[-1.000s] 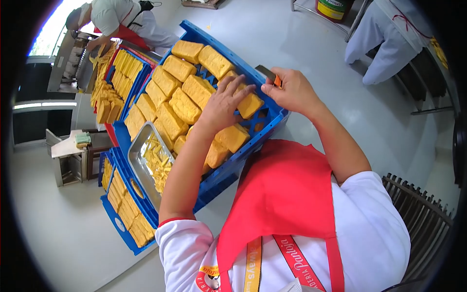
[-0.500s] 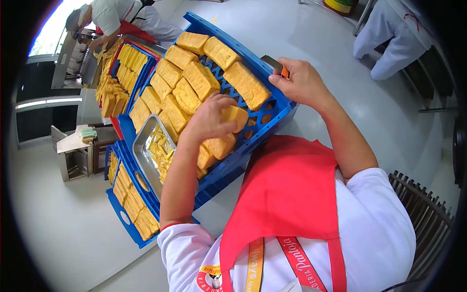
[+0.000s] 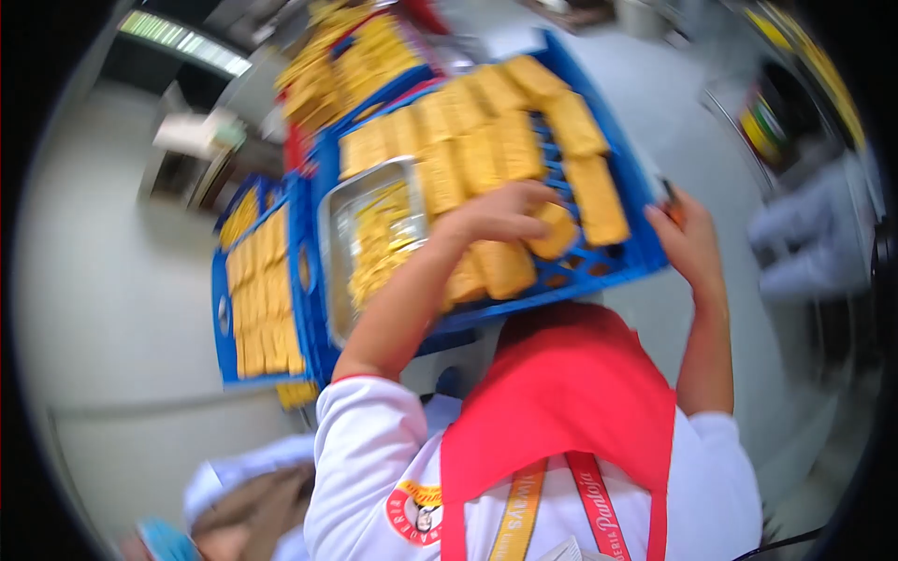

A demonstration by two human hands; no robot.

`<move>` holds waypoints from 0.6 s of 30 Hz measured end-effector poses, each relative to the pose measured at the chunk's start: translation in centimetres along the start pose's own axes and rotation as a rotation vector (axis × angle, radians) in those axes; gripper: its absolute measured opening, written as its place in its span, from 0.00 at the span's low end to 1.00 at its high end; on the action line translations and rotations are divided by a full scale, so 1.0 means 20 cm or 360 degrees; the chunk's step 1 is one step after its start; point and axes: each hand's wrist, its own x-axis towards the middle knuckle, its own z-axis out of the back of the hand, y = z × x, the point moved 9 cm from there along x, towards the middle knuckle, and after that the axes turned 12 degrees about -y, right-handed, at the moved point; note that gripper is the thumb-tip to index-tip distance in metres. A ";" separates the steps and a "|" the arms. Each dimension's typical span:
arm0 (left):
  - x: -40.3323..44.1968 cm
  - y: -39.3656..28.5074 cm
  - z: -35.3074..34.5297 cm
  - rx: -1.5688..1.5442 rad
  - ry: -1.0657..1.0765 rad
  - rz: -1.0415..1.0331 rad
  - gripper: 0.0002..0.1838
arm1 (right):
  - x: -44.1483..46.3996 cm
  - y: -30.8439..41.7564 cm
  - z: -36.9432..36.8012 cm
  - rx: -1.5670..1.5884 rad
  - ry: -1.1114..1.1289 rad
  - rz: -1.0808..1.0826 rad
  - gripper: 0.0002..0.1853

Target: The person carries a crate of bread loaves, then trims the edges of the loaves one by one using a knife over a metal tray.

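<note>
My left hand [image 3: 505, 213] reaches over a blue crate [image 3: 645, 220] of yellow bread loaves. Its fingers are curled round a loaf [image 3: 556, 234], whose end face shows just past the fingertips. Several other loaves [image 3: 601, 201] lie in rows around it. At the crate's right side, my right hand [image 3: 690, 234] is closed on a knife [image 3: 672, 198] with an orange handle; motion smears its dark blade. By my left forearm, a metal tray [image 3: 329, 234] holds thin yellow strips [image 3: 385, 245].
Left of the crate stands another blue crate [image 3: 223, 313] with bread. Beyond it are piles of yellow slices [image 3: 374, 61]. A person's sleeve and brown garment [image 3: 257, 510] show at lower left, and blurred pale trousers [image 3: 809, 224] at right.
The view has turned and shifted, so the crate appears further right and the other person comes in at lower left. My left hand stays at the loaf; my right still holds the knife.
</note>
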 end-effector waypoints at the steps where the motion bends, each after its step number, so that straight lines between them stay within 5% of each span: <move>1: -0.03 -0.12 -0.02 0.0212 -0.0023 -0.0163 0.33 | 0.00 -0.03 -0.02 -0.0008 0.0002 0.0069 0.15; 2: -0.03 -0.19 -0.08 0.0588 -0.0030 -0.0392 0.36 | -0.01 0.02 -0.02 0.0066 0.0077 -0.0030 0.15; 3: -0.04 -0.20 -0.10 0.0626 0.0048 -0.0212 0.39 | 0.00 -0.05 -0.04 0.0020 0.0120 -0.0003 0.15; 8: 0.11 -0.36 -0.19 0.1343 -0.0626 -0.0634 0.42 | 0.13 -0.26 -0.08 0.0075 0.0150 0.0170 0.08; 11: 0.23 -0.35 -0.34 0.1592 -0.0301 -0.0414 0.33 | 0.14 -0.22 -0.05 0.0029 0.0162 0.0245 0.09; 17: 0.29 -0.29 -0.39 0.1701 -0.0275 -0.0408 0.28 | 0.26 -0.31 -0.10 -0.0143 0.0200 0.0436 0.15; 18: 0.22 -0.37 -0.31 0.1409 -0.0477 -0.0545 0.32 | 0.29 -0.30 -0.11 -0.0109 0.0187 0.0450 0.15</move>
